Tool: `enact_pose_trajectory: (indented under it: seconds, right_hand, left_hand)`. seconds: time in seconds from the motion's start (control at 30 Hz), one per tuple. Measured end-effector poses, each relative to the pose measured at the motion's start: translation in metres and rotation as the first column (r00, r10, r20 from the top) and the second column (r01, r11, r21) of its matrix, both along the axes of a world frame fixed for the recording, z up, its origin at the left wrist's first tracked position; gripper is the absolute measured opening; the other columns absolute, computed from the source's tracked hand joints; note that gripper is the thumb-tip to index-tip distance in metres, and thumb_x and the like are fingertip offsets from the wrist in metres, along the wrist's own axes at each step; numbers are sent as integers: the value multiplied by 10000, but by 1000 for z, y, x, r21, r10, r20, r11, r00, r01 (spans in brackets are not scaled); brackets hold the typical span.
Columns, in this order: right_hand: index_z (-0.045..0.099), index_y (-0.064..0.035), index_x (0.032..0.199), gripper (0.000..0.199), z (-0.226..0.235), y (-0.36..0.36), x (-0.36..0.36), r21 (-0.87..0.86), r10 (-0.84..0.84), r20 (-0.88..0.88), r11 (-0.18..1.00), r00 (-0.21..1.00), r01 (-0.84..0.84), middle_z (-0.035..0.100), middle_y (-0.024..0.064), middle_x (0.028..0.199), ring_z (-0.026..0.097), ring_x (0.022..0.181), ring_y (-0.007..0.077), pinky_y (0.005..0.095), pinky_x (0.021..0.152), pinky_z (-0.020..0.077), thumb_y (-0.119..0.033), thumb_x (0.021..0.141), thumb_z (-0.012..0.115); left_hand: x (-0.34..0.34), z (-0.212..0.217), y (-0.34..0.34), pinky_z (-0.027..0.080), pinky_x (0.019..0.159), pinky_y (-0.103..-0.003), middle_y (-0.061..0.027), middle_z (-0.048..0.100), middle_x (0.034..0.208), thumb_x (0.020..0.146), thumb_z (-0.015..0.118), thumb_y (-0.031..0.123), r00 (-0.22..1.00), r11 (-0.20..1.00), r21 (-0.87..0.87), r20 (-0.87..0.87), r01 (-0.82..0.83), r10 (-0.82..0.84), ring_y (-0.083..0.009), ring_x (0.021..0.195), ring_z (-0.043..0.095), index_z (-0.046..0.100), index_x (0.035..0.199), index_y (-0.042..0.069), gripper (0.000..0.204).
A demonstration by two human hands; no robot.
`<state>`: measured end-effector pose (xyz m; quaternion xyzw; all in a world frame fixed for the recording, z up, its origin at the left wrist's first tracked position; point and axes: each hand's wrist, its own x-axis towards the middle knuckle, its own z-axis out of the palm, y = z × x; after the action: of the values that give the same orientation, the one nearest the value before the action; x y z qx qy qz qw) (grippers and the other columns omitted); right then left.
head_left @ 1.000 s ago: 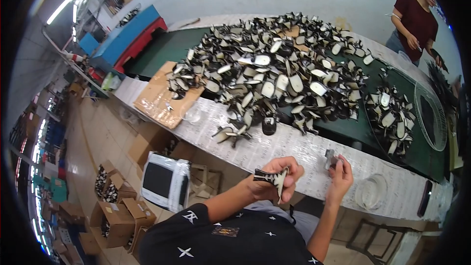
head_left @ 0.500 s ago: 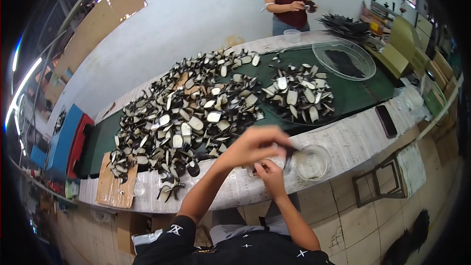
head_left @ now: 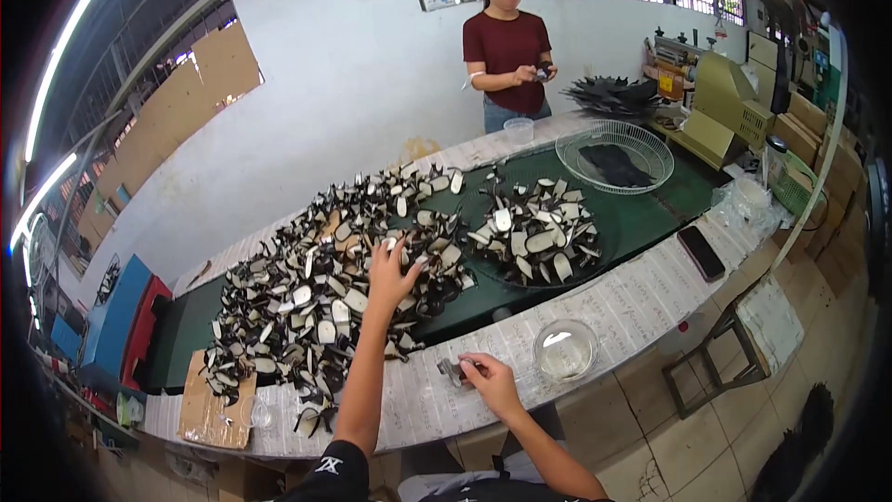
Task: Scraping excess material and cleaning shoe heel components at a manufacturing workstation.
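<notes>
A big heap of small black pieces with pale, rounded tabs spreads over the green table surface. My left hand reaches over the heap's right part, fingers spread and nothing plainly held. By the table's near edge, my right hand pinches a small dark grey piece; its exact kind is too small to tell. Just right of that hand sits a clear round bowl. A second, smaller pile of the same black and pale pieces lies on a round rack beyond the bowl.
A wire basket holding flat black pieces is at the far right. A phone lies on the paper-covered border. Cardboard lies at the near left, and a stool stands at right. Across the table, a person handles something dark.
My left hand has gone from beside my right hand, up and left to the heap, and its fingers have spread. My right hand stays near the table edge. The view has tilted upward.
</notes>
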<state>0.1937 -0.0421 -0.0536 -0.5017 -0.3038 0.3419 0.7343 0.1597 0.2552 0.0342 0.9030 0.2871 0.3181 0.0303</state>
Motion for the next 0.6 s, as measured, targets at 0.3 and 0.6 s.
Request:
enact_pose_trajectory:
  seconds: [0.3,0.6]
  right_hand:
    - [689,17,1143,237,-1,3,-1,38,-66,27,997,997,65,709,81,953,672,794,114,246,711,562,-137,967,648]
    - [687,9,1152,236,-2,-2,-3,8,-106,115,994,988,105,711,68,967,666,814,100,239,728,547,-140,975,643]
  left_hand:
    - [-58,-33,10,400,1035,-486,-226,523,1285,806,752,208,988,996,-44,-135,74,-80,-413,1232,471,482,1401,82,665]
    - [-74,-29,-31,499,673,-482,-171,603,965,936,570,84,999,999,11,14,-53,52,-407,828,619,568,1026,24,108]
